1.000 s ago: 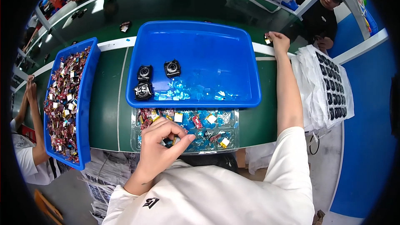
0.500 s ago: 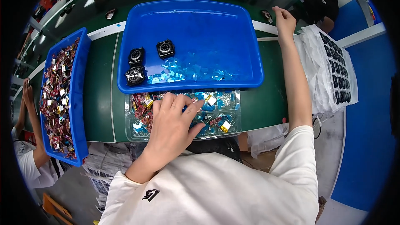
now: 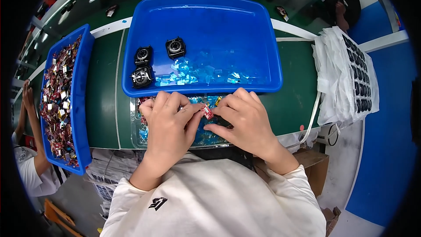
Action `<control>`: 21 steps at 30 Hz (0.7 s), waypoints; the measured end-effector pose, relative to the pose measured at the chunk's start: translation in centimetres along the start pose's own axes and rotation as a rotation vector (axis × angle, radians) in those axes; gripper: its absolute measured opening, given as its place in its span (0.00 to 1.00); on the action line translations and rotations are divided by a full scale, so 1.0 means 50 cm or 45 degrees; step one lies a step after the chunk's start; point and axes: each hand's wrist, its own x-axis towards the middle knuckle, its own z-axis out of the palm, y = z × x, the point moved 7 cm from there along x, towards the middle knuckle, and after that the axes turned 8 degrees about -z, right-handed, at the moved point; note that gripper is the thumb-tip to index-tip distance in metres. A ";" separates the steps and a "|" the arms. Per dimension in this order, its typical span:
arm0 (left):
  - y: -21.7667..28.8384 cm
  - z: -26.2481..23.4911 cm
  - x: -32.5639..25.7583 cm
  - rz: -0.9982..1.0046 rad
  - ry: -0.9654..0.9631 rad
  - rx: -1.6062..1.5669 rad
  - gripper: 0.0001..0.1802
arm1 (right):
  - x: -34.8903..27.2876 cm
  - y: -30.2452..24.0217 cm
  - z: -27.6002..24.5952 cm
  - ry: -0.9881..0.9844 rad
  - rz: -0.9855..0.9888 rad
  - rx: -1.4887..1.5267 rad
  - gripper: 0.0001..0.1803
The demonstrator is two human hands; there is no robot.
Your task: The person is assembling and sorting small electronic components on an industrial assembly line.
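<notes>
My left hand pinches a small red circuit board between thumb and fingertips. Beside it, my right hand has its thumb and index finger spread, the index tip close to the board's right edge; whether it touches I cannot tell. Both hands are over a clear plastic tray of red boards and blue film pieces, mostly hidden beneath them. Just beyond stands a large blue bin holding three black watch-like housings, one of them a round-faced housing, and loose blue film scraps.
At left, a long blue bin is full of small circuit boards. Stacked white-wrapped trays of black parts stand at right. Across the far green surface lie a few small devices, one a dark device. Other people sit at left and far right.
My right arm has come back from the far right to beside my left hand. The left hand now pinches a red board, and a small device lies on the far surface where my right hand was.
</notes>
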 end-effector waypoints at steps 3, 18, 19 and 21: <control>-0.006 -0.009 0.001 -0.071 -0.031 -0.081 0.07 | -0.005 0.003 -0.003 0.079 0.001 0.067 0.16; -0.023 -0.035 0.008 -0.033 -0.219 -0.647 0.06 | 0.002 0.002 -0.028 0.409 0.060 0.659 0.04; -0.023 -0.032 0.007 -0.032 -0.221 -0.647 0.06 | 0.000 0.002 -0.026 0.411 0.062 0.658 0.04; -0.026 -0.033 0.005 -0.044 -0.163 -0.717 0.05 | -0.003 0.007 -0.021 0.420 0.102 0.718 0.03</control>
